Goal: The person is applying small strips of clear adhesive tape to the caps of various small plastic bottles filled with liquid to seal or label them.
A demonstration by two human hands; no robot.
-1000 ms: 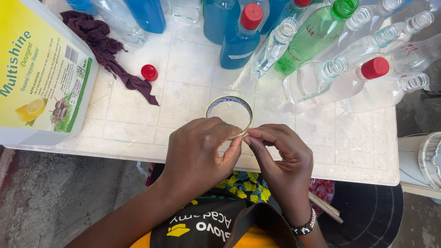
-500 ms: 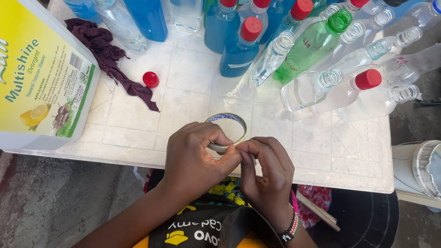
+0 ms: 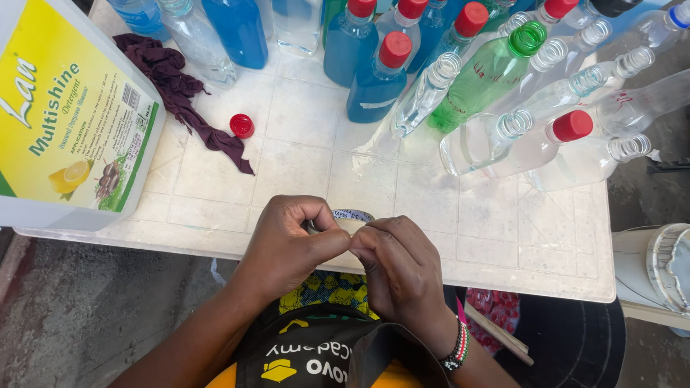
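A roll of clear tape (image 3: 350,216) with a white and blue core is held over the near edge of the white plastic table (image 3: 302,165). My left hand (image 3: 291,244) wraps around the roll from the left, thumb pressed across its front. My right hand (image 3: 399,269) closes on it from the right, fingertips meeting the left thumb. Most of the roll is hidden behind my fingers. A beaded bracelet sits on my right wrist.
A large white jug with a yellow label (image 3: 68,122) stands at the left. A dark purple cloth (image 3: 180,86) and a loose red cap (image 3: 242,126) lie behind it. Several blue, green and clear bottles (image 3: 489,79) crowd the back right. A white bucket (image 3: 658,276) stands right of the table.
The tape roll was upright and plainly visible between my fingertips; both hands have since closed over it and drawn it down toward the table's near edge.
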